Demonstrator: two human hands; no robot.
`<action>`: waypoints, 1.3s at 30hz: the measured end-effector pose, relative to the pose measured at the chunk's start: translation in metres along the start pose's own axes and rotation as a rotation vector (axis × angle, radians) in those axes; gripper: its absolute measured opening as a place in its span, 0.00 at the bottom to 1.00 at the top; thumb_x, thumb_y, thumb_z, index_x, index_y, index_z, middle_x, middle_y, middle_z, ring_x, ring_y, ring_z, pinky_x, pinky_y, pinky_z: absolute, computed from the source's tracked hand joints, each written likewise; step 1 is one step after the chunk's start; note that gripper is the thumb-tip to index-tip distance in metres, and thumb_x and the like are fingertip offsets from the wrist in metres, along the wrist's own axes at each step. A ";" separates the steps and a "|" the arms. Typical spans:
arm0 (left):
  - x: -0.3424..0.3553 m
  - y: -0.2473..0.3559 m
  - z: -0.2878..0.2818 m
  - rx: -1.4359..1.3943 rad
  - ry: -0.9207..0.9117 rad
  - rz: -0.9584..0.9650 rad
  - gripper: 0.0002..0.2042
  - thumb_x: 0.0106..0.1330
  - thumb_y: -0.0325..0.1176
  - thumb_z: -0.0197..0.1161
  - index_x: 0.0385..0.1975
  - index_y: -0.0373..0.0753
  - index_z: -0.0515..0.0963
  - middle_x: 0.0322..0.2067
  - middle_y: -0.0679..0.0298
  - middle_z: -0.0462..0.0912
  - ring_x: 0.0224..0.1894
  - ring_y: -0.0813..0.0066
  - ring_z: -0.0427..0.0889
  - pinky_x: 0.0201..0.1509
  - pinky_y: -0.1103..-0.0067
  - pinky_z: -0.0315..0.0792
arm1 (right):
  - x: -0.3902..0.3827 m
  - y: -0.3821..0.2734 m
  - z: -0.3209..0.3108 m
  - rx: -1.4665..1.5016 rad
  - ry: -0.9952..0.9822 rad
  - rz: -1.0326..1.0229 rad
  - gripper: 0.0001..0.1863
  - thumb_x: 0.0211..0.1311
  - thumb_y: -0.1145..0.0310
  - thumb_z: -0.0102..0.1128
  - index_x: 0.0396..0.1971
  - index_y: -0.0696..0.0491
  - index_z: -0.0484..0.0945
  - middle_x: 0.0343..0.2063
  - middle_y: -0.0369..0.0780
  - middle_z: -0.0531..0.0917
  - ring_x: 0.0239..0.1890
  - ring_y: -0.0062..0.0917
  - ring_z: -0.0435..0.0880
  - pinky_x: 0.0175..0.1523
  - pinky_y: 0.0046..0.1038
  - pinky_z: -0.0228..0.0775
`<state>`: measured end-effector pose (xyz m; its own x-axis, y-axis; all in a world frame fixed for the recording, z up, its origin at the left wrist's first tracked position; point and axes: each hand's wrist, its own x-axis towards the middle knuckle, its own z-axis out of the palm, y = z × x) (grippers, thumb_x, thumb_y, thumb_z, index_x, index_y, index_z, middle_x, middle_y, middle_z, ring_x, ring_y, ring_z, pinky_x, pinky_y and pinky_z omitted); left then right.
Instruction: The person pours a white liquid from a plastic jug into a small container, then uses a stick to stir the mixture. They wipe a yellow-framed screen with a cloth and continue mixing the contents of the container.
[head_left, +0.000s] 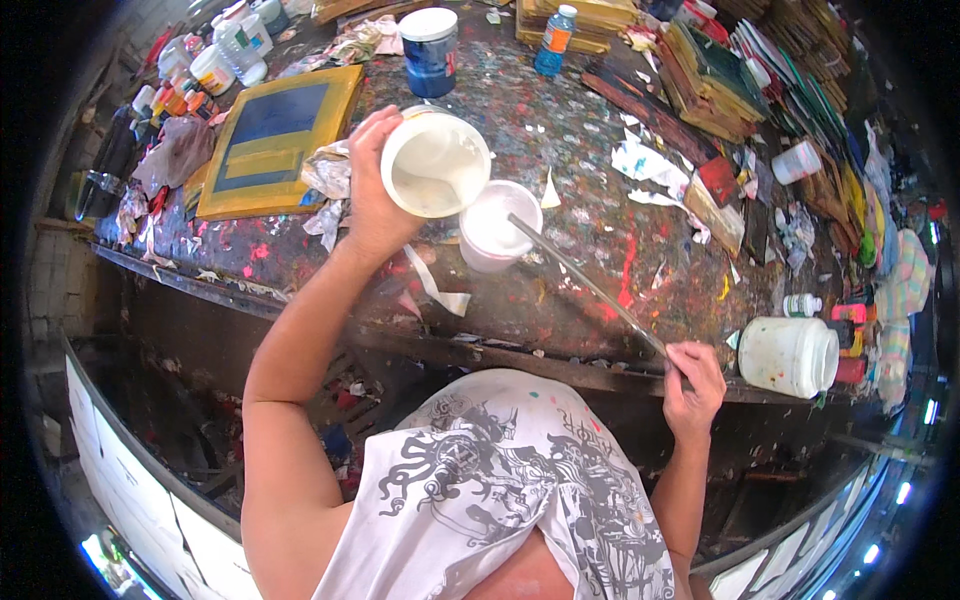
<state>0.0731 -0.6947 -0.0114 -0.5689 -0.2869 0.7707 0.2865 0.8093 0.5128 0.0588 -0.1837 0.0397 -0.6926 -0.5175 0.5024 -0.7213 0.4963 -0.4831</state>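
Tilted over toward the right, a white tub (436,128) with pale creamy liquid inside is gripped from its left side by my left hand (378,190). Its rim is right by the upper left edge of a smaller white cup (490,256) standing on the paint-stained table. White stuff shows inside that cup. My right hand (693,388) pinches the near end of a long thin metal rod (590,284). The far end of the rod dips into the white in the cup. Whether liquid is flowing between the two containers I cannot tell.
A yellow-framed screen (275,140) lies at left beside crumpled rags and bottles. Behind stand a blue-stained tub (429,60) and a blue bottle (556,42). A white jar (785,355) lies near the front edge at right. Stacked frames (705,85) and paper scraps are farther back.
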 end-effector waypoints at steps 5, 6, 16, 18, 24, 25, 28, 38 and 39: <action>-0.003 -0.010 0.013 -0.082 -0.097 -0.296 0.53 0.48 0.31 0.94 0.75 0.36 0.66 0.70 0.49 0.77 0.73 0.53 0.79 0.80 0.61 0.72 | 0.005 0.000 -0.013 -0.144 -0.032 -0.064 0.24 0.54 0.93 0.70 0.49 0.54 0.91 0.44 0.45 0.90 0.45 0.42 0.92 0.51 0.39 0.86; 0.000 -0.009 0.015 -0.078 -0.123 -0.352 0.52 0.47 0.31 0.94 0.73 0.36 0.67 0.68 0.49 0.78 0.72 0.53 0.80 0.79 0.61 0.73 | 0.007 0.001 -0.014 -0.178 -0.032 -0.084 0.24 0.54 0.93 0.70 0.49 0.54 0.90 0.44 0.45 0.90 0.45 0.42 0.92 0.51 0.39 0.86; -0.029 -0.042 0.054 -0.424 -0.197 -0.680 0.50 0.53 0.27 0.90 0.76 0.32 0.67 0.66 0.51 0.83 0.70 0.60 0.83 0.77 0.62 0.77 | 0.013 0.012 -0.038 -0.222 -0.047 -0.098 0.27 0.48 0.94 0.69 0.48 0.53 0.91 0.43 0.46 0.89 0.42 0.41 0.91 0.47 0.38 0.85; -0.043 -0.044 0.054 -0.426 -0.147 -0.723 0.50 0.55 0.26 0.89 0.78 0.32 0.65 0.67 0.51 0.82 0.71 0.60 0.82 0.77 0.61 0.77 | 0.016 0.013 -0.041 -0.205 -0.055 -0.082 0.26 0.49 0.93 0.68 0.48 0.53 0.91 0.42 0.46 0.89 0.42 0.41 0.90 0.47 0.38 0.84; -0.099 0.005 0.013 -0.167 -0.335 -0.665 0.51 0.56 0.26 0.86 0.81 0.34 0.63 0.73 0.49 0.76 0.75 0.56 0.79 0.80 0.61 0.73 | 0.012 0.032 -0.038 -0.118 -0.006 -0.013 0.24 0.51 0.93 0.67 0.47 0.55 0.91 0.43 0.46 0.89 0.43 0.40 0.90 0.49 0.36 0.84; -0.101 0.017 0.014 -0.218 -0.373 -0.575 0.52 0.55 0.26 0.87 0.81 0.34 0.63 0.73 0.50 0.76 0.76 0.56 0.78 0.81 0.62 0.73 | 0.011 0.037 -0.035 -0.082 -0.002 0.006 0.23 0.52 0.93 0.67 0.47 0.56 0.91 0.43 0.46 0.90 0.43 0.39 0.90 0.50 0.36 0.84; -0.095 0.047 0.036 -0.300 -0.357 -0.462 0.51 0.52 0.29 0.89 0.79 0.36 0.67 0.70 0.51 0.79 0.73 0.52 0.80 0.79 0.61 0.73 | 0.017 0.046 -0.025 0.004 -0.001 0.036 0.22 0.52 0.92 0.67 0.47 0.57 0.90 0.43 0.47 0.90 0.43 0.39 0.90 0.51 0.36 0.84; -0.081 0.079 0.069 -0.369 -0.312 -0.227 0.56 0.51 0.32 0.95 0.80 0.34 0.65 0.76 0.49 0.75 0.78 0.58 0.78 0.82 0.64 0.72 | 0.023 0.074 -0.017 0.178 0.029 0.092 0.17 0.61 0.88 0.70 0.50 0.61 0.90 0.42 0.46 0.90 0.41 0.31 0.90 0.45 0.30 0.82; -0.079 0.086 0.070 -0.354 -0.270 -0.181 0.55 0.53 0.29 0.94 0.81 0.34 0.64 0.76 0.50 0.75 0.77 0.58 0.78 0.82 0.64 0.72 | 0.017 0.080 -0.015 0.200 0.049 0.099 0.17 0.62 0.87 0.70 0.51 0.62 0.89 0.42 0.45 0.90 0.40 0.29 0.89 0.44 0.28 0.81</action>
<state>0.0887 -0.5666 -0.0551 -0.8003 -0.2258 0.5554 0.3825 0.5211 0.7630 -0.0112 -0.1425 0.0202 -0.7625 -0.4364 0.4777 -0.6390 0.3922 -0.6617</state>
